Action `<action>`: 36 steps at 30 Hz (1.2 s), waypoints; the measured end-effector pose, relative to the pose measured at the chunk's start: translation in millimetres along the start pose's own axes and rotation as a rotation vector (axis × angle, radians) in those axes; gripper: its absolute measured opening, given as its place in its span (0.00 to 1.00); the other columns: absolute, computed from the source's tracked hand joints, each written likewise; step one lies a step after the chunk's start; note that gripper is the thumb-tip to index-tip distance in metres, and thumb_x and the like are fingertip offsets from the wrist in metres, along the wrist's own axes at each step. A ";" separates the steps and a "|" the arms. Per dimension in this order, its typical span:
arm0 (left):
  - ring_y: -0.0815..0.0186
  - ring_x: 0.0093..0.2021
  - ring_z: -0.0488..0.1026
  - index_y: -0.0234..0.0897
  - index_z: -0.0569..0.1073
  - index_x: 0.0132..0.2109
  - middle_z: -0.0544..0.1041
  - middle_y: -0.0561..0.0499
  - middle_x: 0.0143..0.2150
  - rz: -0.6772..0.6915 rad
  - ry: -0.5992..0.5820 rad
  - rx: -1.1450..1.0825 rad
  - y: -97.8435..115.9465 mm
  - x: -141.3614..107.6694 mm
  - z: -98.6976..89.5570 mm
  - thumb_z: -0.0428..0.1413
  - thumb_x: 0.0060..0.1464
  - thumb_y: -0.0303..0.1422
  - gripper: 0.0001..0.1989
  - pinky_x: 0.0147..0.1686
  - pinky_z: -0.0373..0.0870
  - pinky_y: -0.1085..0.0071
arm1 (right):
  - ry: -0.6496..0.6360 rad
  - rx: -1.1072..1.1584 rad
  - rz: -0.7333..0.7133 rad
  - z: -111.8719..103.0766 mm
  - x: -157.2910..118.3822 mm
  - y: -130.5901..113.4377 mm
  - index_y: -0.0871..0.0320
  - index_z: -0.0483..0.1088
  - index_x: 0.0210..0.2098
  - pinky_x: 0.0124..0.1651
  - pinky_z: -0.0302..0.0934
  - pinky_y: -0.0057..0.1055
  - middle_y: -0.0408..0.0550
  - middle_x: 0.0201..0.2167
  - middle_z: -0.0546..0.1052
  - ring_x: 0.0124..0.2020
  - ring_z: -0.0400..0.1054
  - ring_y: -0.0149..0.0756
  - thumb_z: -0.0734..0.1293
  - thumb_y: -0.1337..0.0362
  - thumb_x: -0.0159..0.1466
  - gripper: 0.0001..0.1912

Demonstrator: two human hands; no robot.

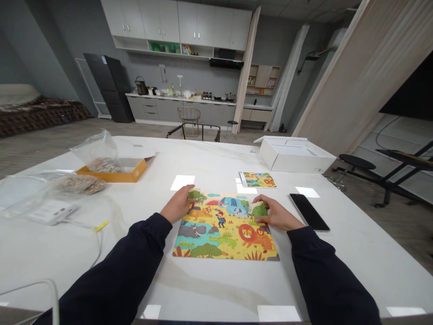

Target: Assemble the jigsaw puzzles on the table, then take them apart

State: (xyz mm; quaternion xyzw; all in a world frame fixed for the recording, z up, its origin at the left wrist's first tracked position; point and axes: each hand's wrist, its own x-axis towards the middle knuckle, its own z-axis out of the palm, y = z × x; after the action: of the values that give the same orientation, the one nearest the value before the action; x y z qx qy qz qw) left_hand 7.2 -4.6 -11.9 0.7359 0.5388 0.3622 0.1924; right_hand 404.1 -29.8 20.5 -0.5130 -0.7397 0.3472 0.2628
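Observation:
A colourful animal puzzle (225, 230) lies flat on the white table (219, 289), its pieces joined into a rectangle with a lion, hippo, elephants and crocodiles. My left hand (178, 204) rests at its upper left edge, fingers bent around the border. At the upper right edge my right hand (277, 213) has its thumb and fingers curved apart over the green bush. Neither hand lifts anything. Behind the puzzle sits a small picture card (259, 179) with the same scene.
A black phone (309, 212) lies to the right, near a white box (297, 155). At the left are an orange box (130, 171), plastic bags of pieces (79, 184) and a white device (56, 212) with a cable.

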 end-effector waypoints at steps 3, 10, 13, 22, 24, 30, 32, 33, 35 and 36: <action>0.60 0.36 0.73 0.42 0.68 0.48 0.76 0.50 0.38 0.034 -0.049 0.028 2.8 -1.5 -2.6 0.56 0.55 0.28 0.13 0.38 0.70 0.64 | -0.004 0.001 0.055 0.6 -0.3 -5.6 0.56 0.71 0.36 0.34 0.63 0.33 0.43 0.30 0.75 0.32 0.68 0.39 0.77 0.64 0.47 0.18; 0.63 0.34 0.72 0.41 0.65 0.37 0.74 0.52 0.35 0.179 -0.120 0.108 7.6 -2.5 -12.2 0.56 0.56 0.29 0.06 0.36 0.66 0.67 | -0.031 0.018 0.086 1.1 -2.6 -17.3 0.57 0.66 0.26 0.31 0.60 0.31 0.42 0.25 0.74 0.29 0.67 0.36 0.75 0.64 0.47 0.14; 0.62 0.34 0.73 0.42 0.66 0.42 0.75 0.52 0.34 0.138 -0.142 0.055 3.4 -2.1 -12.2 0.54 0.59 0.30 0.05 0.36 0.67 0.67 | -0.033 0.025 0.087 1.1 -2.4 -16.6 0.57 0.66 0.27 0.30 0.60 0.30 0.42 0.24 0.74 0.27 0.67 0.35 0.76 0.63 0.48 0.14; 0.58 0.39 0.81 0.41 0.63 0.48 0.80 0.48 0.39 -0.281 -0.107 -0.609 3.9 7.3 -5.7 0.67 0.49 0.41 0.25 0.41 0.76 0.60 | -0.022 0.001 0.062 1.2 -1.6 -11.9 0.57 0.68 0.29 0.31 0.61 0.31 0.43 0.26 0.75 0.28 0.68 0.36 0.75 0.62 0.49 0.14; 0.57 0.39 0.81 0.39 0.64 0.49 0.81 0.47 0.39 -0.356 -0.110 -0.648 9.9 7.1 -9.9 0.68 0.48 0.42 0.27 0.41 0.77 0.59 | -0.015 0.005 0.058 1.5 -1.8 -11.7 0.57 0.68 0.29 0.30 0.61 0.31 0.42 0.25 0.75 0.27 0.68 0.36 0.75 0.63 0.48 0.13; 0.58 0.37 0.81 0.39 0.62 0.47 0.81 0.46 0.38 -0.409 -0.086 -0.672 13.4 7.8 -11.8 0.66 0.50 0.41 0.25 0.37 0.76 0.62 | -0.031 0.042 0.091 2.4 -1.8 -11.4 0.57 0.70 0.29 0.27 0.61 0.30 0.43 0.24 0.75 0.25 0.68 0.35 0.76 0.60 0.49 0.14; 0.58 0.40 0.80 0.40 0.61 0.46 0.81 0.45 0.39 -0.350 -0.030 -0.628 10.0 10.6 -9.9 0.66 0.49 0.41 0.24 0.38 0.75 0.63 | -0.039 0.047 0.085 2.7 -1.9 -12.2 0.58 0.72 0.30 0.29 0.63 0.31 0.44 0.25 0.77 0.27 0.70 0.37 0.76 0.60 0.49 0.13; 0.59 0.41 0.80 0.40 0.61 0.45 0.81 0.45 0.39 -0.318 0.006 -0.592 9.0 11.8 -10.6 0.66 0.49 0.41 0.24 0.39 0.75 0.63 | -0.042 0.044 0.079 2.7 -2.0 -12.7 0.58 0.73 0.30 0.31 0.64 0.32 0.45 0.26 0.78 0.28 0.71 0.38 0.76 0.60 0.49 0.13; 0.60 0.38 0.79 0.40 0.62 0.46 0.81 0.47 0.37 -0.276 0.041 -0.516 10.1 11.8 -16.6 0.66 0.48 0.42 0.25 0.38 0.73 0.64 | -0.046 0.031 0.074 2.6 -2.2 -13.3 0.58 0.74 0.30 0.32 0.65 0.32 0.46 0.27 0.78 0.29 0.71 0.39 0.76 0.59 0.50 0.12; 0.61 0.36 0.78 0.39 0.62 0.48 0.80 0.48 0.36 -0.266 0.011 -0.492 12.3 10.0 -21.9 0.66 0.47 0.42 0.27 0.37 0.73 0.65 | -0.047 0.027 0.075 2.5 -2.2 -13.4 0.58 0.75 0.30 0.32 0.65 0.32 0.46 0.27 0.78 0.30 0.71 0.39 0.76 0.59 0.50 0.12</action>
State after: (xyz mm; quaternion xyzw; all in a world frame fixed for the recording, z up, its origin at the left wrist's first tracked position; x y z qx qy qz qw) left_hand 0.6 -1.9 14.2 0.5880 0.5276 0.4575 0.4082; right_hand 395.2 -35.6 29.4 -0.5286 -0.7211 0.3787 0.2392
